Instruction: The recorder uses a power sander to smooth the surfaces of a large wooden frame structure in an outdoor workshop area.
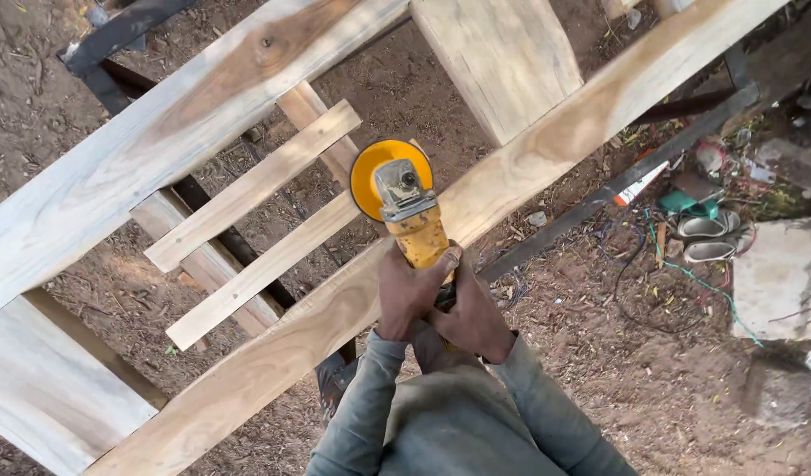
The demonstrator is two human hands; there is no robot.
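Note:
Both hands grip a yellow angle grinder (407,208) with a round orange-yellow disc at its front. My left hand (407,291) wraps the yellow body from the left. My right hand (474,319) holds the rear of the tool just behind it. The disc rests over the edge of a long pale wooden rail (546,150) that runs diagonally from lower left to upper right. A second parallel rail (158,141) lies above it, joined by crosspieces (502,62).
Two thin loose wooden slats (246,189) lie across the frame's gap. Dark metal bars (617,185) support the frame over bare dirt. Worn sandals (710,236), tangled wires (687,273) and a stone slab (780,278) sit at right.

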